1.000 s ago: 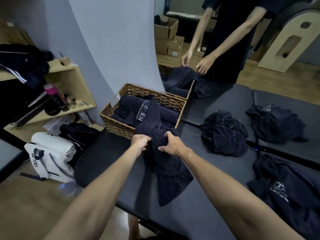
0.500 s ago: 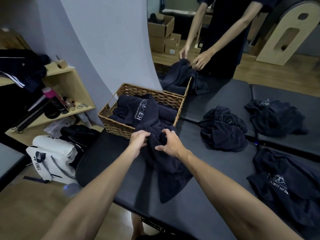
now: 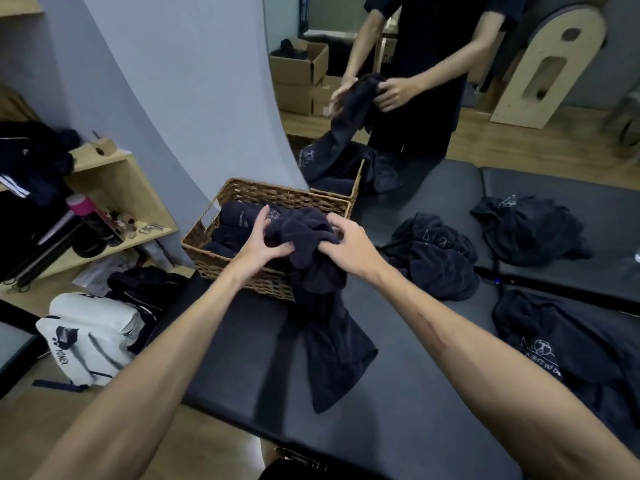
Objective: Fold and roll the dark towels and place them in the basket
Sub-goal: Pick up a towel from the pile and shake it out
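- Since the earlier frame you have lifted the bunched end of the dark towel (image 3: 304, 233) higher, so it is now over the near rim of the basket (image 3: 242, 271), and both your hands have come up with it.
- Your left hand (image 3: 261, 245) has the thumb up and the fingers curled into the left side of the bunch; it pinches the cloth.
- Your right hand (image 3: 349, 245) grips the right side of the same bunch with curled fingers.
- Between the two hands the towel is gathered; its long tail hangs down over the front wall of the basket and lies on the dark worktop (image 3: 225, 341), toward you.
- Three more crumpled towels lie loose on the worktop at your right: one in the middle (image 3: 433, 261), one farther back (image 3: 523, 226) and one near the right edge (image 3: 554, 344).
- One wicker basket stands at the left far corner of the worktop; inside are rolled dark towels (image 3: 239, 220), but how many I cannot tell.
- Behind the basket a second person (image 3: 419, 81) stands and holds another dark towel (image 3: 353, 105) with two hands; more dark cloth lies below it.
- On the floor at the left is a white bag (image 3: 90, 337), beside a wooden shelf (image 3: 117, 188).
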